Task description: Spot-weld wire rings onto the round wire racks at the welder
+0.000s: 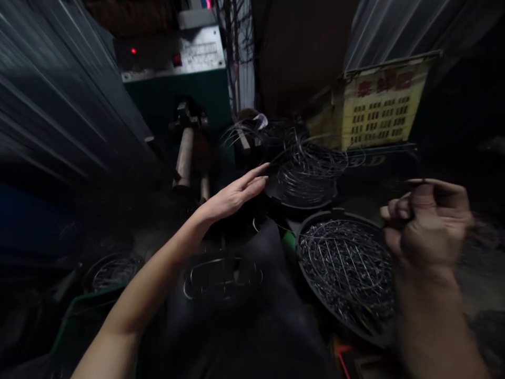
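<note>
A dim room. A dark green, box-shaped machine cabinet [213,89] has a small round red light [133,51] glowing on its pale metal panel [203,47]. Grey corrugated metal walling [59,79] stands left of the cabinet; similar ridged grey sheeting [382,31] stands well to its right.

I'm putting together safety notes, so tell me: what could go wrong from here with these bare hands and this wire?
The bare left hand appears close to the wire coil, whose loose strands might prick or snag it. The right hand is near the round tray; a careless swing might knock it and spill the metal pieces. The light is dim, so thin wire could be easy to miss.
</note>
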Motion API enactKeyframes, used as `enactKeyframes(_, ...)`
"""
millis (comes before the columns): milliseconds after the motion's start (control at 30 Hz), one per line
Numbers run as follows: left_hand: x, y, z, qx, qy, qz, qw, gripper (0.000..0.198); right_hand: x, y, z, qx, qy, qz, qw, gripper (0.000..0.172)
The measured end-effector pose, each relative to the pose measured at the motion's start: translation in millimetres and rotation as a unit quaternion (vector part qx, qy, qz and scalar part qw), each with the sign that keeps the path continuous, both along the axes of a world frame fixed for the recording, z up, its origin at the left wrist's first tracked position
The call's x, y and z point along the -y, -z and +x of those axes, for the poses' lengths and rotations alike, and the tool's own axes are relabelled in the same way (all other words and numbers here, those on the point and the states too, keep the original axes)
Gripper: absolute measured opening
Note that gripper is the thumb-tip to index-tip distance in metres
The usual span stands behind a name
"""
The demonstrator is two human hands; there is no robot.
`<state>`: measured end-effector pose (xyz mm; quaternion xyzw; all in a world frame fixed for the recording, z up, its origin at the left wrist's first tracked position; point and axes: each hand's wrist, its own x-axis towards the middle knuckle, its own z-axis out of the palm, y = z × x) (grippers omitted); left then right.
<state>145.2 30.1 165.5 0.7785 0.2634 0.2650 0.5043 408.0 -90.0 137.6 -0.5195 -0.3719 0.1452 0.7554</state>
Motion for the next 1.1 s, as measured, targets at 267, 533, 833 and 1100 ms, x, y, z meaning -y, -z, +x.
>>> enactKeyframes(267, 106.6, 14.7, -107.4, 0.012, -0.25, 0.02, 0.968, 0.041, 33.1, 77.8, -116.2, -0.175, -0.229, -0.081, 0.954, 0.02)
enactKeyframes(533, 156.2, 8.0, -121.1, -0.233, -0.099, 0.08, 0.964, 0.03, 49.4, 39.7, -165.0, 0.337, -0.426, -0.13, 0.83, 0.029)
enactKeyframes(833, 174.3, 49.5, -151.5, -0.176, -0.176, 0.035, 0.968, 0.03, 54.9, 57.3, -161.0, 0.359, -0.365, -0.126, 0.85, 0.023)
enactKeyframes(1100, 145.8, 111.5, -143.9, -0.296, -0.228, 0.217, 0.902, 0.035, 44.2, 92.0, -149.0, 0.405, -0.359, -0.124, 0.832, 0.016)
